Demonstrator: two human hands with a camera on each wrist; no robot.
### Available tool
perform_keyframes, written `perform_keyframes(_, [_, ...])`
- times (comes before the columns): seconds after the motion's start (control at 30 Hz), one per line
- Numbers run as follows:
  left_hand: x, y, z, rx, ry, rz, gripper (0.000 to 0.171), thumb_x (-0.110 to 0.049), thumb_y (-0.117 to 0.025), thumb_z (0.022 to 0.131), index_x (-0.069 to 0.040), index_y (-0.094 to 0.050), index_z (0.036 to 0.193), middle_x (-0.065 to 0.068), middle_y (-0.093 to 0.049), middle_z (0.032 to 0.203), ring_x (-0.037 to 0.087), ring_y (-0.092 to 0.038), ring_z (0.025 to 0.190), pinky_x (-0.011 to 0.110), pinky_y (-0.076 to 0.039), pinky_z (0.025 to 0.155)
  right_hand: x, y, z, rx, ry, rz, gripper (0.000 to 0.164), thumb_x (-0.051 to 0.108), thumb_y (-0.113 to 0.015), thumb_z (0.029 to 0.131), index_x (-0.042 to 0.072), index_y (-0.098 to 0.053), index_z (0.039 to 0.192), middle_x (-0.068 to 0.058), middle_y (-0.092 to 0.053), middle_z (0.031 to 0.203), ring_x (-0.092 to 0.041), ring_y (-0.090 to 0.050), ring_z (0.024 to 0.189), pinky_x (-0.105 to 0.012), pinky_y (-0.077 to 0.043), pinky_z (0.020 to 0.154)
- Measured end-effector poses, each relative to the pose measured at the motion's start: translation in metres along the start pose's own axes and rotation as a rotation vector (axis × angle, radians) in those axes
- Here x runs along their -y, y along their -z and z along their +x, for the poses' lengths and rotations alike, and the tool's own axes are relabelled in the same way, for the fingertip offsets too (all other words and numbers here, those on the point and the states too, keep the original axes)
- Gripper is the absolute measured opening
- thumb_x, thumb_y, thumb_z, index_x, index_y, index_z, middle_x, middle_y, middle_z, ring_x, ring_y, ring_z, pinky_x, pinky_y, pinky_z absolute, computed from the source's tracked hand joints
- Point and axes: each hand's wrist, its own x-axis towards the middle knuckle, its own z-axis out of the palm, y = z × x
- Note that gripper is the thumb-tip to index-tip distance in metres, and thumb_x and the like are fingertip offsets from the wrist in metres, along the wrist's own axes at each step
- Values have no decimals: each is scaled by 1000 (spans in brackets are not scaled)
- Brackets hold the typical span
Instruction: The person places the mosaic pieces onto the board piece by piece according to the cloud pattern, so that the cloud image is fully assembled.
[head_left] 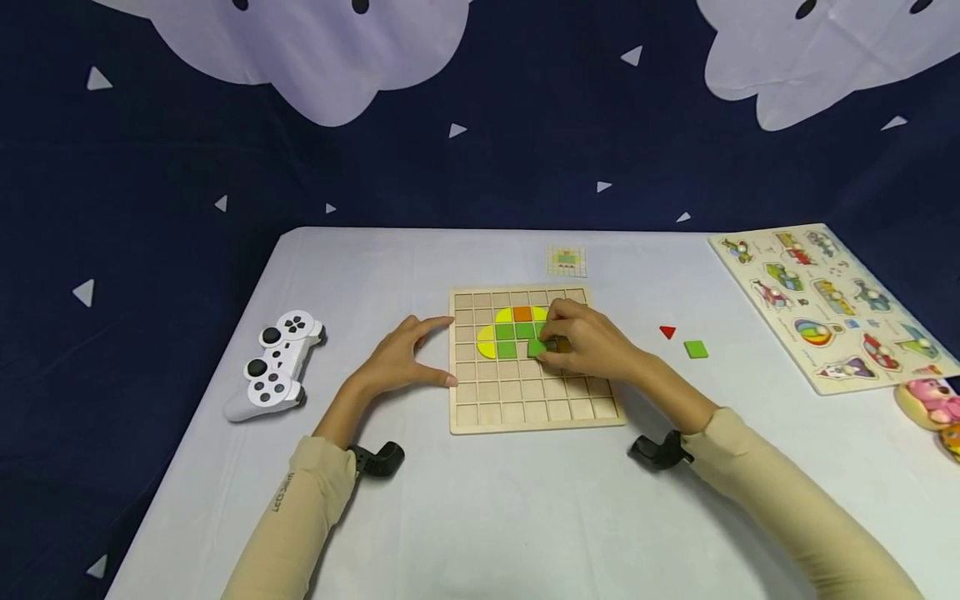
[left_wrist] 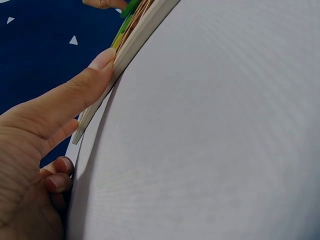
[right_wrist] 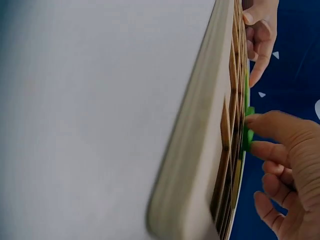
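Note:
A wooden grid board (head_left: pixel 517 414) lies on the table with green squares (head_left: pixel 507 349), yellow rounded pieces (head_left: pixel 487 342) and an orange square (head_left: pixel 522 314) in its cells. My left hand (head_left: pixel 401 354) rests against the board's left edge, thumb and index finger spread apart. In the left wrist view its thumb (left_wrist: pixel 75 95) presses on the rim. Over the right half of the grid, my right hand (head_left: pixel 588 340) pinches a green square tile (head_left: pixel 536 348) between thumb and fingers. That tile (right_wrist: pixel 250 131) looks tilted in the right wrist view. Some cells are hidden under the right hand.
Right of the board lie a red triangle (head_left: pixel 667 332) and another green square (head_left: pixel 696 349). A small pattern card (head_left: pixel 567 262) sits behind the board. A white game controller (head_left: pixel 281 362) is at left, a picture puzzle board (head_left: pixel 832 308) at far right, beside a pink toy (head_left: pixel 933 400).

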Motion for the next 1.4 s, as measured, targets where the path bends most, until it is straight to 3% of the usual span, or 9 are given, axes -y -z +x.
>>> perform_keyframes(0.17, [0, 0, 0, -1, -9, 3, 99, -40, -92, 66, -27, -43, 151, 6, -38, 96, 22, -40, 86, 37, -33, 76, 0, -3, 0, -4, 27, 14, 17, 18, -79, 85, 5, -76, 96, -3, -56, 92, -16, -53, 84, -34, -48, 76])
perform_keyframes(0.4, [1, 0, 0, 1, -7, 14, 99, -40, -91, 66, -25, -43, 151, 6, -38, 96, 22, -40, 86, 37, -32, 75, 1, -6, 2, 41, -53, 84, 15, 18, -77, 87, 7, -75, 97, -3, -56, 94, -17, -53, 88, -35, -47, 79])
perform_keyframes(0.7, [-1, 1, -1, -3, -12, 9, 98, -40, -92, 66, -25, -44, 150, 6, -38, 95, 22, -39, 85, 36, -32, 74, 5, -6, 10, 59, -65, 101, 7, 17, -78, 86, 10, -74, 89, -3, -56, 89, -14, -47, 80, -30, -44, 71])
perform_keyframes(0.83, [-2, 1, -2, -8, -14, 11, 98, -40, -92, 66, -25, -44, 150, 6, -38, 95, 23, -40, 86, 37, -32, 74, 7, -4, 10, 67, -79, 81, 9, 19, -78, 86, 11, -75, 89, -3, -56, 88, -16, -46, 81, -32, -43, 72])
perform_keyframes(0.97, [-1, -1, -2, -9, -16, 19, 98, -41, -91, 66, -24, -44, 150, 7, -38, 94, 22, -40, 85, 36, -32, 73, 9, -2, 9, 65, -53, -11, 19, 24, -79, 85, 10, -77, 97, -3, -56, 91, -16, -46, 83, -33, -42, 76])
perform_keyframes(1.17, [-1, -1, -1, -12, -14, 14, 98, -41, -91, 66, -25, -44, 150, 6, -38, 95, 22, -40, 86, 36, -32, 74, 4, 11, -6, -1, -32, -57, 27, 25, -80, 83, 10, -77, 105, -6, -58, 94, -16, -46, 81, -34, -39, 74])
perform_keyframes(1.4, [-2, 0, -3, -15, -18, 14, 98, -41, -91, 66, -23, -44, 151, 7, -38, 95, 22, -39, 85, 36, -32, 73, -22, 36, -40, -44, -131, -26, 29, 20, -81, 82, 6, -77, 108, -7, -60, 94, -23, -53, 83, -36, -43, 74])
